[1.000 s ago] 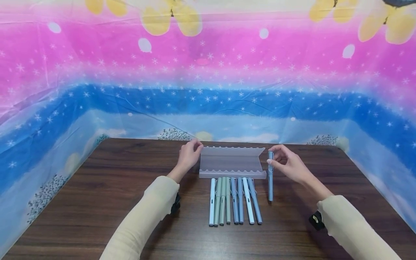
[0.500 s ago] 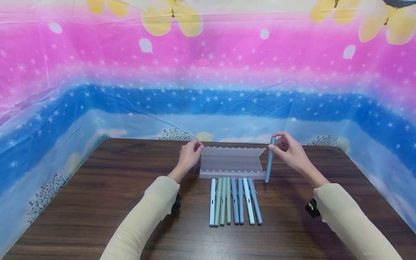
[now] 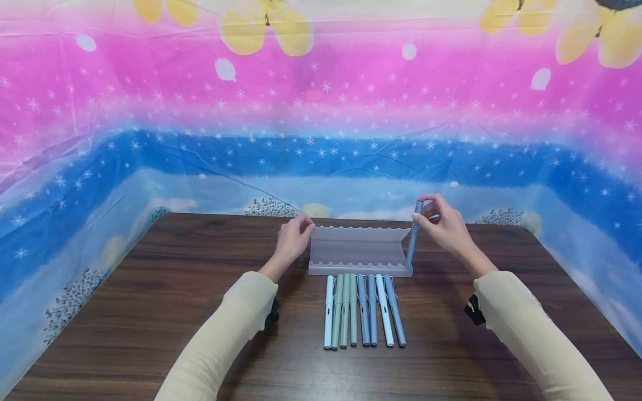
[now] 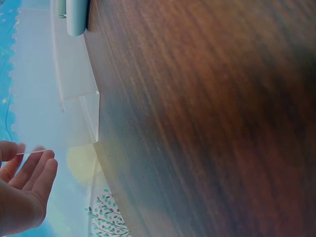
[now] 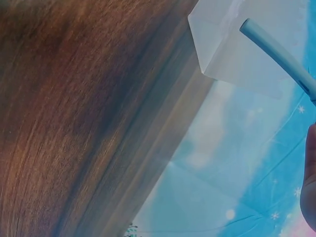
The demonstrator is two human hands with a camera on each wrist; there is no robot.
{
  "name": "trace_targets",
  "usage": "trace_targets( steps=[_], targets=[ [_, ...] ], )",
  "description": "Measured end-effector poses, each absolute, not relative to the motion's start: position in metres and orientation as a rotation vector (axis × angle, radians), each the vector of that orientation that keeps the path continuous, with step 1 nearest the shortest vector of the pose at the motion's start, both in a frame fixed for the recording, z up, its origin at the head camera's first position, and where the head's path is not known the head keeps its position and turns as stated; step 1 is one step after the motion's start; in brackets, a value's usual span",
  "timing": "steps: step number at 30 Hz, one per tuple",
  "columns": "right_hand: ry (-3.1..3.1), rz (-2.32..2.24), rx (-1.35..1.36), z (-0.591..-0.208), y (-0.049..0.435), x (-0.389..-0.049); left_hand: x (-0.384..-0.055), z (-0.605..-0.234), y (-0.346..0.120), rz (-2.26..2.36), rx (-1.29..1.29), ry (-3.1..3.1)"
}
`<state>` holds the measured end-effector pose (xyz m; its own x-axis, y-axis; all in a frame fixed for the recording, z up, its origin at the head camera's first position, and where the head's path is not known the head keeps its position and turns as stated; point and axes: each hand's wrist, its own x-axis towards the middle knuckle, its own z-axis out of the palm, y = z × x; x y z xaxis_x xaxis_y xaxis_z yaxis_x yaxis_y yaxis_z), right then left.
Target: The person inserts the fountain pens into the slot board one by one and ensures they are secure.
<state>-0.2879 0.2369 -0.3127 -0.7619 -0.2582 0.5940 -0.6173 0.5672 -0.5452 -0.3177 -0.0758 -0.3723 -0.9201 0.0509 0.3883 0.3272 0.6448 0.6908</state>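
A translucent pen stand (image 3: 357, 252) with scalloped edges stands toward the back of the table. My left hand (image 3: 293, 240) pinches the left edge of its back panel between thumb and fingers; the left wrist view shows the thin edge between those fingertips (image 4: 43, 157). My right hand (image 3: 443, 225) pinches a blue-grey pen (image 3: 413, 236) near its top end. The pen is nearly upright, leaning slightly, at the right end of the stand. In the right wrist view the pen's lower end (image 5: 271, 47) overlaps the stand, and most of the hand is out of frame.
Several pens (image 3: 363, 312) in light blue, green and blue-grey lie side by side in a row just in front of the stand. The wooden table (image 3: 210, 267) ends at a patterned cloth backdrop (image 3: 321, 150) behind and at both sides.
My right hand has moved up and away from me with the pen, bringing its lower end from the table in front to the stand's right end. The left hand has kept its place.
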Motion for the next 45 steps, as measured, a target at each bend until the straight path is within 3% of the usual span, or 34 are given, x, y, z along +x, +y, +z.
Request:
trace_targets(
  steps=[10,45],
  targets=[
    [-2.31,1.041,0.728,-0.339,0.248,-0.321,-0.318,-0.373,-0.076,-1.161,-0.299,-2.533],
    [-2.509,0.967,0.663,-0.352,0.241,-0.324,-0.317,-0.372,-0.075,-1.164,-0.269,-2.558]
  ],
)
